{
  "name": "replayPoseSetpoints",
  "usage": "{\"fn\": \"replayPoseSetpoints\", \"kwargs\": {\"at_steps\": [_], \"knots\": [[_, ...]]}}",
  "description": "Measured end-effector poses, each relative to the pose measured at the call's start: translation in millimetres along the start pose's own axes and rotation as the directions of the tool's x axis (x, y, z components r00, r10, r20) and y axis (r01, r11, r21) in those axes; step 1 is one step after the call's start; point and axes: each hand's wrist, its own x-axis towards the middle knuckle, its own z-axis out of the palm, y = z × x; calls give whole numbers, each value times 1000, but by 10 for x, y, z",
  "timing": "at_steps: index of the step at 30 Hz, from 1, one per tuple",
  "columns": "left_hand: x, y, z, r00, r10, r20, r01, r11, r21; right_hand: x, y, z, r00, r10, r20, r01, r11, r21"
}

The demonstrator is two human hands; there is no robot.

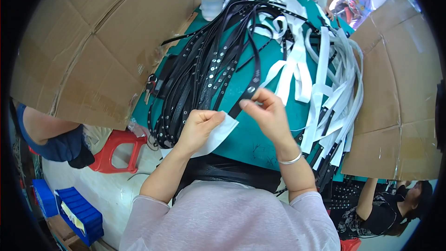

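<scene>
My left hand (199,131) is closed on a white strip (224,134), whose free end sticks out past the thumb. In my right hand (268,113), thumb and fingers pinch a black strap (254,72) that carries round metal studs. The strap's lower end meets the white strip's end between my hands; whether the two are joined I cannot tell. Left of my hands lies a large bundle of black straps (211,60) with metal eyelets. A pile of white strips (343,93), some with black ends, lies to the right.
The green table (253,144) has tall cardboard sheets (116,37) at the left and more cardboard (388,88) at the right. A white container (212,4) with an orange lid stands at the far left, keys (149,86) below it. Another person (381,209) sits at the lower right.
</scene>
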Motion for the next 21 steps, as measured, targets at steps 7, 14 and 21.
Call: {"fn": "replayPoseSetpoints", "kwargs": {"at_steps": [7,14,21], "knots": [[43,5,4,993,114,-42,-103,973,205,-105,338,224,954,278,114,-297,810,507],[-70,-75,-76,969,187,-163,-107,908,405,-247,438,542,976,201,-87,-165,936,310],[-186,-196,-76,951,234,-200,-131,896,425,-31,514,474,935,349,-54,-225,705,673]]}}
